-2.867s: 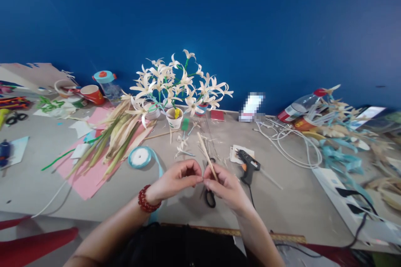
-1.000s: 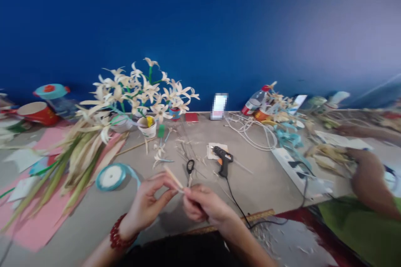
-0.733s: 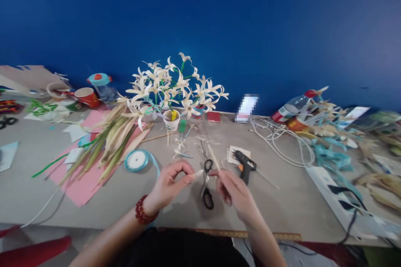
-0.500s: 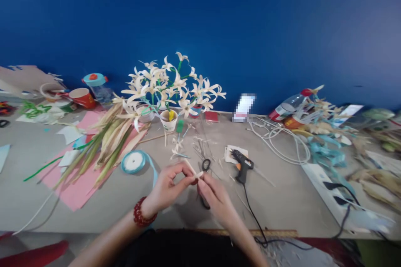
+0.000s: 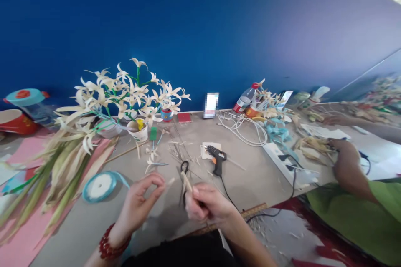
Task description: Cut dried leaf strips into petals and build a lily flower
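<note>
Shaping thin pale pieces by hand seems the step in hand; the next move probably calls for a light, steady pinch. The left hand [image 5: 137, 201] curls thumb towards forefinger, a blurred pale sliver [image 5: 171, 181] at their tips. The right hand [image 5: 208, 201], fist-like, grips a pale strip [image 5: 187, 181] slanting far-left over the scissors [image 5: 182, 167].

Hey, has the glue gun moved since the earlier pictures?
No; judged against the white card under its nose, the glue gun lies in the same place.
</note>
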### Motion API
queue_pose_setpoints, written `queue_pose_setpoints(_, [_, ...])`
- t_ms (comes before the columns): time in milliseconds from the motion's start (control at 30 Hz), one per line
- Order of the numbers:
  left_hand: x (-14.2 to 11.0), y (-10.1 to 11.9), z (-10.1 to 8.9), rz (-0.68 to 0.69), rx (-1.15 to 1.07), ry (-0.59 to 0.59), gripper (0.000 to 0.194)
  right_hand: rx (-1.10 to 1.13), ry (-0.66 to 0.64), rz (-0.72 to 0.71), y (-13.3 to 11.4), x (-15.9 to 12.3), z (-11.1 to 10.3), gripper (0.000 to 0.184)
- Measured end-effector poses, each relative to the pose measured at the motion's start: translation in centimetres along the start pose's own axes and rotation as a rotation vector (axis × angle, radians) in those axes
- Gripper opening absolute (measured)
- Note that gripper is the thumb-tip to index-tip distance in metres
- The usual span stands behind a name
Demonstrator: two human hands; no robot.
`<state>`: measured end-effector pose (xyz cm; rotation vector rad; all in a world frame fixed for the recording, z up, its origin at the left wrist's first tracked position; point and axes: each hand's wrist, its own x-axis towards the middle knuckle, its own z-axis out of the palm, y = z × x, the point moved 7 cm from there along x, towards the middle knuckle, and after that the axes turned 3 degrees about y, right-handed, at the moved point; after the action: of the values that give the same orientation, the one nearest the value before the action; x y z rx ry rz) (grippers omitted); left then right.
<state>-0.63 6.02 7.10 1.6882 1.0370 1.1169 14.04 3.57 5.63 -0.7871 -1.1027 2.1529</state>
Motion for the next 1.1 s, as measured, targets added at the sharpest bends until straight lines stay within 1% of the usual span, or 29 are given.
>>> queue_pose_setpoints(67, [-0.1, -0.4, -0.4, -0.028, -0.027, 0.046, 0.011, -0.157, 0.148, -0.093, -0.9, 0.3, -1.1, 0.054])
queue_pose_setpoints(133, [-0.3, -0.6, -0.3, -0.034, -0.029, 0.031, 0.011, -0.402, 0.282, -0.174, -1.5, 0.9, -1.3, 0.049])
queue_pose_setpoints(167, [-0.4, -0.5, -0.2, -0.03, -0.012, 0.021, 0.011, -0.505, 0.294, -0.197, -1.4, 1.3, -0.9, 0.047])
queue_pose_setpoints(233, [-0.7, -0.4, -0.2, -0.022, 0.04, 0.028, 0.01, -0.601, 0.254, -0.208, -0.7, 2.2, 0.4, 0.046])
queue_pose_setpoints(300, [-1.1, -0.4, -0.5, -0.017, 0.088, 0.052, 0.011, -0.664, 0.251, -0.206, 0.0, 2.9, 1.1, 0.049])
queue_pose_setpoints(367, [-1.5, -0.3, -0.8, -0.015, 0.109, 0.056, 0.012, -0.67, 0.239, -0.185, 0.4, 3.3, 1.4, 0.053])
queue_pose_setpoints(433, [-1.9, -0.2, -1.0, -0.022, 0.1, 0.042, 0.013, -0.57, 0.148, -0.113, 1.1, 3.8, 1.8, 0.057])
queue_pose_setpoints(500, [-2.2, 0.0, -1.3, -0.034, 0.077, 0.03, 0.013, -0.405, 0.023, -0.006, 1.9, 4.2, 2.3, 0.058])
queue_pose_setpoints(633, [-2.9, -0.1, -1.9, -0.04, 0.067, 0.038, 0.01, -0.086, -0.191, 0.19, 2.8, 4.2, 3.5, 0.053])
queue_pose_setpoints(700, [-3.1, -0.6, -2.2, -0.031, 0.068, 0.034, 0.01, 0.03, -0.349, 0.265, 2.7, 3.6, 4.3, 0.051])
queue_pose_setpoints(733, [-3.2, -0.9, -2.5, -0.028, 0.068, 0.046, 0.01, 0.066, -0.438, 0.272, 2.3, 3.1, 4.7, 0.051])
queue_pose_setpoints(767, [-3.3, -1.3, -2.9, -0.03, 0.067, 0.077, 0.01, 0.078, -0.51, 0.249, 1.7, 2.8, 4.9, 0.052])
queue_pose_setpoints(800, [-3.4, -1.6, -3.4, -0.039, 0.064, 0.126, 0.009, 0.057, -0.537, 0.201, 1.0, 2.6, 4.8, 0.053])
queue_pose_setpoints(833, [-3.4, -1.8, -3.9, -0.045, 0.056, 0.178, 0.009, -0.002, -0.502, 0.137, 0.4, 2.7, 4.4, 0.054])
queue_pose_setpoints(867, [-3.5, -1.9, -4.2, -0.049, 0.047, 0.214, 0.008, -0.098, -0.402, 0.067, -0.1, 3.1, 3.7, 0.055])
queue_pose_setpoints(900, [-3.5, -1.8, -4.4, -0.044, 0.04, 0.231, 0.008, -0.219, -0.255, -0.001, -0.6, 3.6, 2.7, 0.055])
queue_pose_setpoints(967, [-3.5, -1.3, -4.1, -0.02, 0.045, 0.212, 0.009, -0.461, 0.032, -0.103, -1.1, 4.3, 1.3, 0.052])
queue_pose_setpoints(1000, [-3.5, -1.0, -3.9, -0.011, 0.064, 0.19, 0.009, -0.546, 0.095, -0.135, -1.1, 4.4, 1.3, 0.05])
queue_pose_setpoints(1100, [-3.4, -0.9, -3.3, -0.008, 0.145, 0.161, 0.005, -0.685, 0.057, -0.172, 0.0, 4.8, 2.8, 0.044])
